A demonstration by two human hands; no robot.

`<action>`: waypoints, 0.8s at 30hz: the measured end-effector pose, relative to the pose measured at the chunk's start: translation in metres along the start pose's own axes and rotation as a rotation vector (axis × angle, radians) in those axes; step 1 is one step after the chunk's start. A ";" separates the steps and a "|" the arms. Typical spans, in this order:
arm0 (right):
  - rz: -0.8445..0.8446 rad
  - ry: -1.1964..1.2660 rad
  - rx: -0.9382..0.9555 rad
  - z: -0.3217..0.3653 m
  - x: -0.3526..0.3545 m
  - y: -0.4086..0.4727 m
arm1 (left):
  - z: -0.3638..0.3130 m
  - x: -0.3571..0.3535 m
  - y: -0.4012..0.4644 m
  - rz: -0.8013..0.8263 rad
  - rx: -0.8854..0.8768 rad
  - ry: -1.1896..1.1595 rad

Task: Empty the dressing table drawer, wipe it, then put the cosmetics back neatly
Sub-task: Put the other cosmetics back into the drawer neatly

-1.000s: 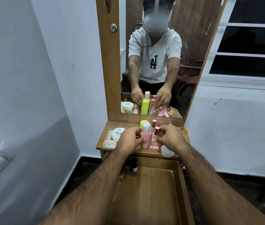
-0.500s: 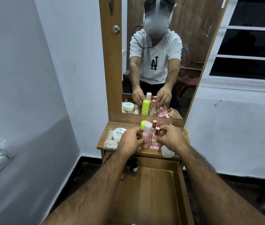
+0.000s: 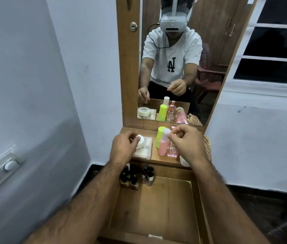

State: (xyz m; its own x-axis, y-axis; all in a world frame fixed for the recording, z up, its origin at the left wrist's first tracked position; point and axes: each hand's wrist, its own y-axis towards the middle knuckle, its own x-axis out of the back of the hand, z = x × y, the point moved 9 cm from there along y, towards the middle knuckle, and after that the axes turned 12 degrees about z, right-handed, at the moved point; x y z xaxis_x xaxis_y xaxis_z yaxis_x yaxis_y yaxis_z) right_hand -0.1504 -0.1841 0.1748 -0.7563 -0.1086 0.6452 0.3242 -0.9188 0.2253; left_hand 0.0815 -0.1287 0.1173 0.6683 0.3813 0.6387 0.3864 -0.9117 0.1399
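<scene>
Nearest the camera, the open drawer [image 3: 154,206] of the dressing table shows a bare wooden floor over most of its area. A cluster of small dark-capped bottles [image 3: 136,176] stands upright in its far left corner. Beyond the drawer, on the surface [image 3: 155,155], the left hand [image 3: 124,147] has its fingers curled around a round white jar [image 3: 140,141] that sits on a clear flat box [image 3: 144,148]. The right hand [image 3: 185,140] hovers over the bottle group, thumb and forefinger pinched close together just beside the white cap of the pink bottle [image 3: 163,145]; contact with the cap cannot be confirmed. Touching the pink bottle stand a lime-green bottle [image 3: 160,138], to its left and behind, and a clear perfume bottle [image 3: 172,151] to its right. A checked cloth [image 3: 207,147] lies at the surface's right edge. Farthest, the mirror [image 3: 179,67] reflects the person and the same items.
</scene>
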 end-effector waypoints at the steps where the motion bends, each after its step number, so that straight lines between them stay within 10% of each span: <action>1: 0.054 0.005 -0.002 0.005 -0.016 -0.002 | 0.007 0.011 -0.002 -0.044 0.017 0.010; 24: 0.207 -0.007 -0.376 -0.036 -0.142 -0.013 | 0.076 0.001 0.007 0.238 0.363 0.175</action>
State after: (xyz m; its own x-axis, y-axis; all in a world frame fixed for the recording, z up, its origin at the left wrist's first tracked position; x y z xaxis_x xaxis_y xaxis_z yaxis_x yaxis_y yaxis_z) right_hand -0.0675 -0.1704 0.0538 -0.6930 -0.3036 0.6539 0.2375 -0.9525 -0.1906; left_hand 0.1329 -0.1231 0.0615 0.6598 0.1077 0.7436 0.4534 -0.8463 -0.2798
